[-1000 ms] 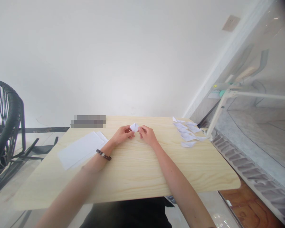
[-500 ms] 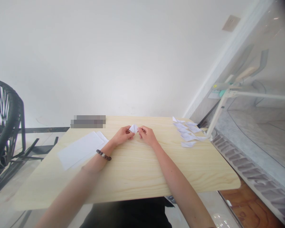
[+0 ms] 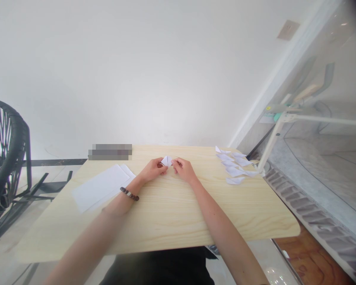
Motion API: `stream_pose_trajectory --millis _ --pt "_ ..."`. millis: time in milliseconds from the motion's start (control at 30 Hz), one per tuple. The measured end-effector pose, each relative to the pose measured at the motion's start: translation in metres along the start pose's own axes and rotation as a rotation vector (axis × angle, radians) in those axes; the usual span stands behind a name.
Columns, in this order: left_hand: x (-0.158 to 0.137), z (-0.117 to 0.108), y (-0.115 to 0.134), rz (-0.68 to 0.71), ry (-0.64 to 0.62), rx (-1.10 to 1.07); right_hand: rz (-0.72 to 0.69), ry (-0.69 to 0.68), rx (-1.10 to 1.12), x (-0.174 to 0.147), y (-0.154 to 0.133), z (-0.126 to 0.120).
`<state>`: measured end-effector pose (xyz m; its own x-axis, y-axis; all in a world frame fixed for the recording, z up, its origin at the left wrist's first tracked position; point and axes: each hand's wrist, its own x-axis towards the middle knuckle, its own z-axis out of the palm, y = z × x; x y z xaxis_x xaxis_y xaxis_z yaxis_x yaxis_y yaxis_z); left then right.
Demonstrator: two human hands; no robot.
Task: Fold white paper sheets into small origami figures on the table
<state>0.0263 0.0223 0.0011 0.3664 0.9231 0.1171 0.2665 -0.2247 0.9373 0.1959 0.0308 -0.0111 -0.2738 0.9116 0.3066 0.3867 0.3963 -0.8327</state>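
A small folded piece of white paper (image 3: 166, 161) is held over the far middle of the table. My left hand (image 3: 153, 169) pinches its left side between thumb and fingers, and a beaded bracelet circles that wrist. On the other side, the fingertips of my right hand (image 3: 182, 168) are closed on the paper's right edge. The fingers partly cover the paper, so its full shape is hidden. Several folded white paper pieces (image 3: 235, 171) with pointed ends lie in a group to the right.
Flat white sheets (image 3: 102, 188) lie overlapping on the left of the wooden table (image 3: 178, 213). Behind them is a blurred-out patch (image 3: 110, 152). A black woven chair (image 3: 16, 130) stands left, a white metal frame (image 3: 274, 142) right, a wall (image 3: 166, 79) behind.
Hardly anything differs. Both hands stay in the same place around the folded paper, and the other pieces and sheets lie as before.
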Motion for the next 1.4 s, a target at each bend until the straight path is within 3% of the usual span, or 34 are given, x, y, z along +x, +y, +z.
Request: stream_pose_trajectory --millis 200,1400 --pt "-0.0010 -0.0010 0.0015 0.014 -0.034 -0.025 -0.001 -0.021 -0.011 -0.0001 -0.0007 -0.0009" --pt "0.0013 0.0047 0.0042 -0.004 0.047 -0.140 0.005 -0.011 -0.057 -0.0013 -0.0043 0.0000"
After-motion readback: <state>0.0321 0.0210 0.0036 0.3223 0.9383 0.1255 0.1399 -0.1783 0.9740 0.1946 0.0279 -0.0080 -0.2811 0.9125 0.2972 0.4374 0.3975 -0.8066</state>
